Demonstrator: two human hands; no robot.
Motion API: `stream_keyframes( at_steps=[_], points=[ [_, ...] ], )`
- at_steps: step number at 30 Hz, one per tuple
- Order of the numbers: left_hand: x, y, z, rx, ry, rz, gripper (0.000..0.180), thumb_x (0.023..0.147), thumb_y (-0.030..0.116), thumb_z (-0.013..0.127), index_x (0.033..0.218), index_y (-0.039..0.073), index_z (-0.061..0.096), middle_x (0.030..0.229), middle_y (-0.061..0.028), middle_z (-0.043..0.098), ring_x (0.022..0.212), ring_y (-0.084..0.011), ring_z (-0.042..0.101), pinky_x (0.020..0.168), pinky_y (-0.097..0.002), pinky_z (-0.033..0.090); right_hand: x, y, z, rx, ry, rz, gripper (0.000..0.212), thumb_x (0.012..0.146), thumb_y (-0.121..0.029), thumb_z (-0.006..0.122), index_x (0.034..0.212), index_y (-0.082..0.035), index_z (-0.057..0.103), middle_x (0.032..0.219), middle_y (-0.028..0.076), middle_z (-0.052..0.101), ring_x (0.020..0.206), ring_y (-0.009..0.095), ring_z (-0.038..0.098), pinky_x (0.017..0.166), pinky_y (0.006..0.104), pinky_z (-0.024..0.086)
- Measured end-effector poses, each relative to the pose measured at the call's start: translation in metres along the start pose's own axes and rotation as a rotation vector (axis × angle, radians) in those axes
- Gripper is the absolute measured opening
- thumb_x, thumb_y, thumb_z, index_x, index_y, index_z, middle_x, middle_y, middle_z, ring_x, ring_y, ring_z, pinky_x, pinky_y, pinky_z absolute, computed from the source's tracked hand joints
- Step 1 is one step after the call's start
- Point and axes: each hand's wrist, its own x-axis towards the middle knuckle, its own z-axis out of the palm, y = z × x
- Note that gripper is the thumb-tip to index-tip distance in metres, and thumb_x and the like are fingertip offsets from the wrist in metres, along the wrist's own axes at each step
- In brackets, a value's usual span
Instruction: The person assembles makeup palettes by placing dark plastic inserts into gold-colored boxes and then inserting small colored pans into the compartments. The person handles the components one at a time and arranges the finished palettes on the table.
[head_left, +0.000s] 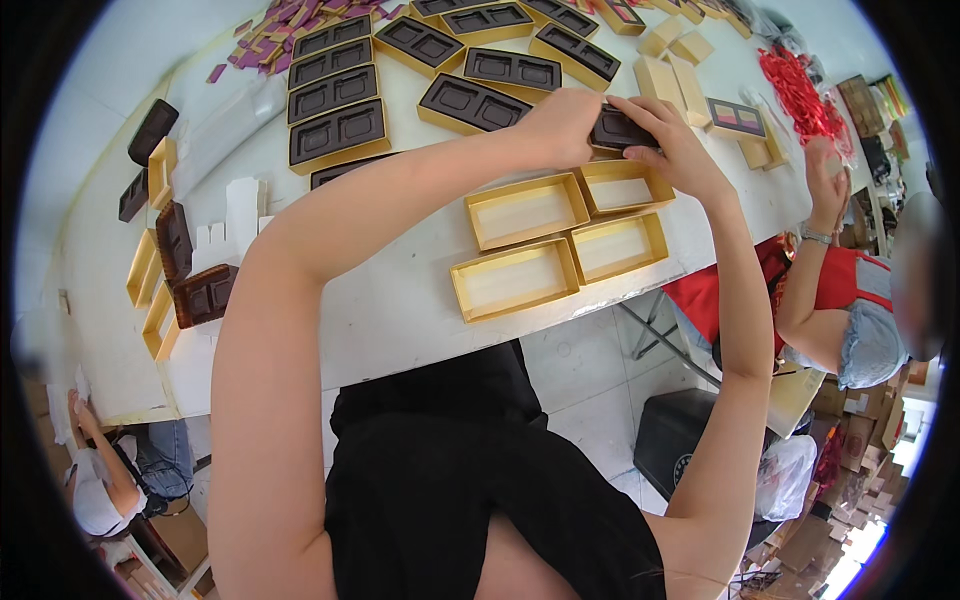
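Note:
Both my hands are at a gold box (606, 154) fitted with a black two-well plastic tray (620, 130), at the right of the table's middle. My left hand (563, 127) is closed at its left end, with most of the fingertips hidden. Across the tray's right side curl the fingers of my right hand (678, 146), thumb at the near edge. Nearer to me, gold boxes without trays stand in two rows, among them a front left box (522, 308) and a front right box (625, 268). Just beyond my left hand is a gold box with a black tray (470, 105).
More boxes with black trays (337, 136) fill the far table. At left are loose brown trays (205, 297), gold frames (160, 325) and white folded card (243, 210). Red ribbon (790, 90) lies far right. A person's hand (825, 185) is at the right edge.

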Motion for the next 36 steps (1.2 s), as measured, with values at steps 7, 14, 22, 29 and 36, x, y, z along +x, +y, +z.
stream_keyframes(
  at_steps=[7, 14, 22, 29, 36],
  points=[
    [-0.011, -0.011, -0.026, 0.064, 0.095, 0.015, 0.048, 0.067, 0.007, 0.074, 0.111, -0.002, 0.058, 0.092, -0.0192, 0.062, 0.082, -0.0338, 0.063, 0.073, -0.0405, 0.050, 0.031, 0.010, 0.013, -0.053, -0.050, -0.091, 0.052, 0.089, -0.003, 0.058, 0.139, -0.008, 0.047, 0.137, 0.012, 0.046, 0.126, 0.032, 0.043, 0.105, 0.0384, 0.036],
    [-0.017, -0.025, -0.032, 0.050, 0.099, -0.013, 0.042, 0.071, 0.011, 0.076, 0.104, -0.005, 0.058, 0.096, -0.0203, 0.063, 0.094, -0.0374, 0.062, 0.082, -0.0425, 0.050, 0.048, 0.013, 0.025, 0.324, 0.017, -0.080, 0.050, 0.089, 0.003, 0.054, 0.137, -0.010, 0.051, 0.131, 0.010, 0.048, 0.115, 0.027, 0.051, 0.098, 0.0307, 0.041],
    [-0.027, -0.026, -0.019, 0.293, 0.059, 0.023, 0.045, 0.082, 0.014, 0.069, 0.117, -0.007, 0.051, 0.112, -0.0199, 0.058, 0.100, -0.0358, 0.060, 0.082, -0.0426, 0.052, 0.031, 0.014, 0.041, -0.304, -0.061, -0.134, 0.049, 0.099, -0.032, 0.048, 0.147, -0.023, 0.038, 0.154, 0.007, 0.029, 0.144, 0.030, 0.021, 0.112, 0.0586, 0.022],
    [-0.044, 0.006, -0.075, 0.462, 0.062, 0.194, 0.030, 0.085, 0.019, 0.064, 0.104, -0.002, 0.054, 0.104, -0.0137, 0.059, 0.092, -0.0332, 0.064, 0.072, -0.0412, 0.053, 0.043, 0.025, 0.038, -0.209, -0.187, -0.115, 0.051, 0.101, -0.036, 0.040, 0.150, -0.025, 0.030, 0.160, 0.002, 0.017, 0.148, 0.028, 0.010, 0.113, 0.0624, 0.016],
    [-0.213, -0.143, -0.314, 0.984, 0.146, -0.602, 0.026, 0.083, 0.021, 0.067, 0.105, 0.007, 0.065, 0.099, -0.0175, 0.067, 0.097, -0.0384, 0.061, 0.084, -0.0477, 0.049, 0.034, 0.020, 0.031, -0.237, -0.156, -0.089, 0.053, 0.097, -0.022, 0.046, 0.148, -0.018, 0.033, 0.159, 0.005, 0.019, 0.147, 0.031, 0.013, 0.115, 0.0546, 0.018]
  ],
)
